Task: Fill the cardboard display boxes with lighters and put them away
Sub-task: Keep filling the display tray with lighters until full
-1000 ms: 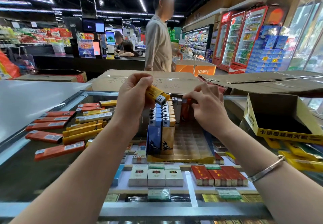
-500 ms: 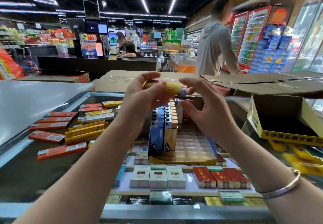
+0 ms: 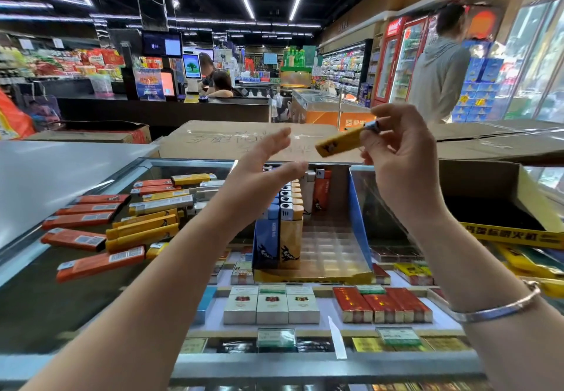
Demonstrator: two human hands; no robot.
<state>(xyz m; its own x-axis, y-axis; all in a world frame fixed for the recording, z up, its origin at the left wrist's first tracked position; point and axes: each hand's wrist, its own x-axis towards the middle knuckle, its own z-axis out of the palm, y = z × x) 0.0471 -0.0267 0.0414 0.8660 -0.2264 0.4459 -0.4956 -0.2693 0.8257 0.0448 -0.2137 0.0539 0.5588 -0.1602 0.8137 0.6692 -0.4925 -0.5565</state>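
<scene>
Since 0.5 s ago the yellow lighter has passed from one hand to the other: the right hand now pinches its metal-capped end between thumb and fingertips, while the left hand has let go and hangs with fingers straight and spread, holding nothing. That lighter is in the air above the far edge of the glass counter, tilted, cap end up. Below it stands the display box, part filled (2 rows stand at its left side, blue and yellow). Loose lighters lie near the counter's left edge. My judgement: filling is in hand; next, turn the lighter upright, cap up, and lower it into a free slot beside the rows
</scene>
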